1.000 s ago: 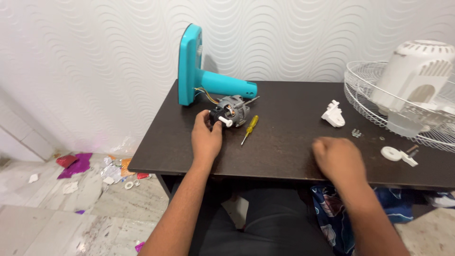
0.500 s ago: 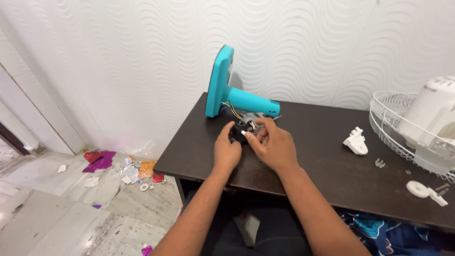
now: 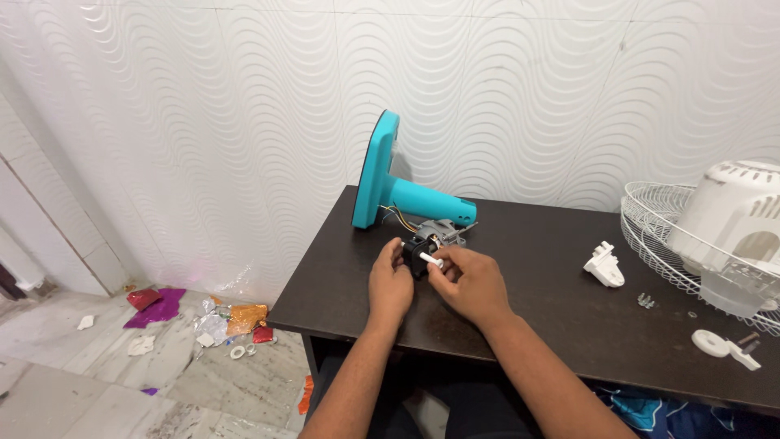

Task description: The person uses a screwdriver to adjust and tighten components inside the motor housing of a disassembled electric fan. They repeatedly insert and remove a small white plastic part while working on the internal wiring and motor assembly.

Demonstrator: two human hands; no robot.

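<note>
A small fan motor (image 3: 429, 242) with a black front block and a white shaft lies on the dark table (image 3: 536, 317), wired to the turquoise fan stand (image 3: 390, 183) that lies on its side behind it. My left hand (image 3: 390, 284) grips the motor's left side. My right hand (image 3: 470, 280) pinches the white shaft at the motor's front. The yellow screwdriver seen earlier is hidden behind my hands.
A white wire fan guard (image 3: 650, 236) with a white motor cover (image 3: 739, 219) in it sits at the right. A white plastic clip (image 3: 604, 264), small screws (image 3: 646, 301) and a white knob (image 3: 723, 345) lie on the table. Coloured wrappers (image 3: 219, 321) litter the floor at the left.
My right hand came from the right side of the table over to the motor and took hold of its shaft. My left hand stayed on the motor. The view shifted.
</note>
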